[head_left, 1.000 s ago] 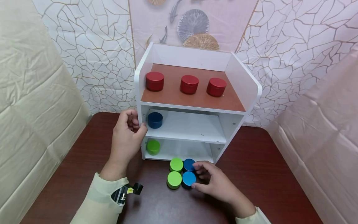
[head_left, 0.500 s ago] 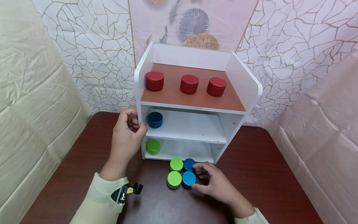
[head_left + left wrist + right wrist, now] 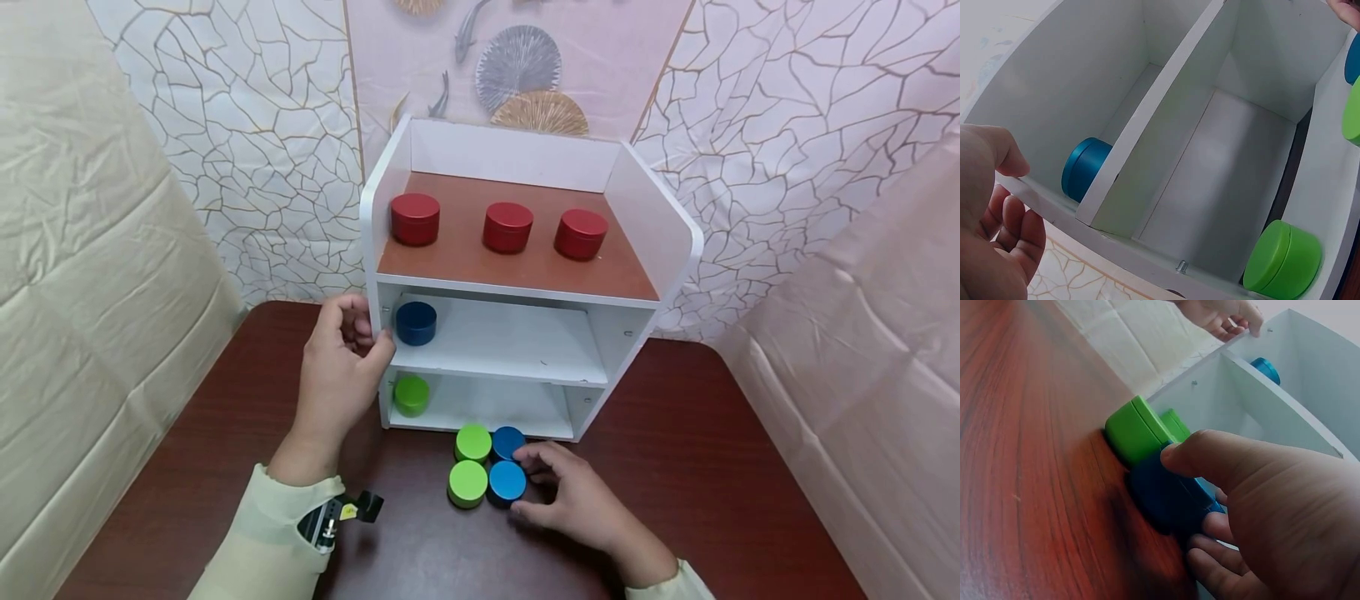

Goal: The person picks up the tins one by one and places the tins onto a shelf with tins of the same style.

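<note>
My left hand (image 3: 335, 367) grips the left side panel of a small white shelf unit (image 3: 491, 287), thumb on the front edge, fingers outside. Inside, beside that panel, are a dark blue round tin (image 3: 1087, 169) on the middle shelf and a green tin (image 3: 1282, 259) on the bottom one. On the table before the unit, two green tins (image 3: 467, 483) stand next to two blue ones, all upright. My right hand (image 3: 577, 500) holds the nearer blue tin (image 3: 507, 482) between thumb and fingers; its fingertips also come right up to the farther blue tin (image 3: 507, 442).
Three red tins (image 3: 507, 227) stand in a row on the unit's brown top shelf, between raised white sides. The dark red wooden table (image 3: 420, 542) reaches up to patterned cloth (image 3: 262, 142) at the back, with pale cloth hanging at both sides.
My right thumb and fingers have shifted slightly around the nearer blue tin, the thumb toward its near side. The left hand and the tins stay where they were.
</note>
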`<action>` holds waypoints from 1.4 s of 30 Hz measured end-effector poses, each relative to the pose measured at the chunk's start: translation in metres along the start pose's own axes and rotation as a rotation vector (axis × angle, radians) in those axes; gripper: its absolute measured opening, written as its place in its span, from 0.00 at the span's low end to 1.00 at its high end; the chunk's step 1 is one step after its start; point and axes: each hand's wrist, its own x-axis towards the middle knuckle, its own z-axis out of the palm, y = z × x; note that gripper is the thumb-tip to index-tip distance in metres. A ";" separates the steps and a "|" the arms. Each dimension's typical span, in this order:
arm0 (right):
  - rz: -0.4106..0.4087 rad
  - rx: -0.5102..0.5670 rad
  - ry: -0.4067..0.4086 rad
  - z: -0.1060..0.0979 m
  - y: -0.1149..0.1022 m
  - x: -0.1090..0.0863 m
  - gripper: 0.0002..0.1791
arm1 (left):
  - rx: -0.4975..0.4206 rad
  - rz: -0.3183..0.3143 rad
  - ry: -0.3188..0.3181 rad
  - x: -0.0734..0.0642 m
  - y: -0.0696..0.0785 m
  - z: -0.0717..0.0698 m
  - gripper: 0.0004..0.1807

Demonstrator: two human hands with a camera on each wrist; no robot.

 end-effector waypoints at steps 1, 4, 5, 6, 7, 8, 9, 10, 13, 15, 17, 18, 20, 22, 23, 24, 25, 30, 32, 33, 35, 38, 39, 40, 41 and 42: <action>0.000 -0.002 -0.001 0.000 0.000 0.000 0.34 | 0.001 -0.001 -0.001 0.000 0.000 0.000 0.21; -0.005 -0.004 -0.002 0.001 0.001 0.000 0.35 | 0.006 -0.002 0.000 0.000 0.000 0.000 0.21; -0.006 -0.005 -0.002 0.001 0.001 0.000 0.35 | 0.008 -0.002 -0.001 0.000 0.000 0.000 0.22; -0.007 -0.005 0.000 0.001 0.001 0.000 0.35 | 0.009 -0.001 -0.001 0.000 0.000 0.000 0.22; -0.009 -0.005 0.001 0.001 0.001 0.000 0.35 | 0.010 -0.001 -0.001 0.000 0.000 -0.001 0.22; -0.012 -0.006 0.002 0.001 0.001 0.000 0.35 | 0.011 -0.001 -0.001 0.000 0.000 -0.001 0.22; -0.014 -0.007 0.003 0.001 0.001 0.000 0.34 | 0.012 0.000 -0.002 0.000 0.000 -0.001 0.22; -0.017 -0.008 0.005 0.001 0.001 0.000 0.34 | 0.012 0.001 -0.002 0.000 0.000 -0.001 0.22; -0.025 -0.014 0.010 0.002 0.001 0.000 0.34 | 0.015 0.001 0.000 0.000 0.000 -0.001 0.22; -0.028 -0.016 0.014 0.002 0.001 0.001 0.33 | 0.016 0.001 0.001 0.000 0.000 -0.001 0.22; -0.031 -0.015 0.018 0.002 0.000 0.000 0.33 | 0.018 0.001 0.001 0.001 0.000 -0.001 0.22; -0.036 -0.017 0.020 0.003 0.000 0.000 0.32 | 0.017 0.001 0.001 0.001 0.000 -0.001 0.22; -0.042 -0.016 0.025 0.003 0.001 0.000 0.32 | 0.017 0.002 0.000 0.001 0.000 -0.001 0.22; -0.050 -0.018 0.031 0.004 0.001 0.001 0.31 | 0.016 0.002 0.000 0.002 0.000 0.000 0.22; -0.054 -0.022 0.035 0.004 0.001 0.001 0.31 | 0.014 0.002 0.000 0.002 0.000 0.000 0.22; -0.059 -0.024 0.038 0.005 0.001 0.001 0.31 | 0.012 0.003 -0.001 0.002 0.000 0.000 0.22; -0.059 -0.023 0.042 0.005 0.001 0.001 0.31 | 0.010 0.003 -0.001 0.002 0.000 0.000 0.22; -0.059 -0.023 0.051 0.006 0.000 0.001 0.30 | 0.006 0.007 -0.001 0.002 0.000 0.000 0.22; -0.050 -0.023 0.050 0.006 0.000 0.002 0.30 | 0.005 0.006 -0.001 0.002 0.000 0.000 0.22; -0.046 -0.024 0.049 0.006 0.000 0.002 0.30 | 0.005 0.005 0.000 0.002 0.000 0.000 0.22; -0.040 -0.022 0.045 0.007 0.000 0.002 0.30 | 0.007 0.004 0.000 0.001 -0.001 -0.001 0.22; -0.038 -0.022 0.034 0.007 0.000 0.002 0.30 | 0.010 0.001 0.000 0.001 -0.001 -0.001 0.22; -0.038 -0.022 0.031 0.007 0.000 0.002 0.30 | 0.011 0.000 0.000 0.001 -0.001 -0.001 0.22; -0.040 -0.021 0.028 0.007 0.000 0.002 0.30 | 0.012 -0.001 -0.001 0.001 -0.001 -0.001 0.22; -0.044 -0.021 0.026 0.007 0.000 0.002 0.30 | 0.012 -0.002 -0.001 0.001 0.000 -0.002 0.22; -0.047 -0.021 0.024 0.007 0.001 0.002 0.30 | 0.013 -0.002 -0.001 0.001 0.000 -0.002 0.22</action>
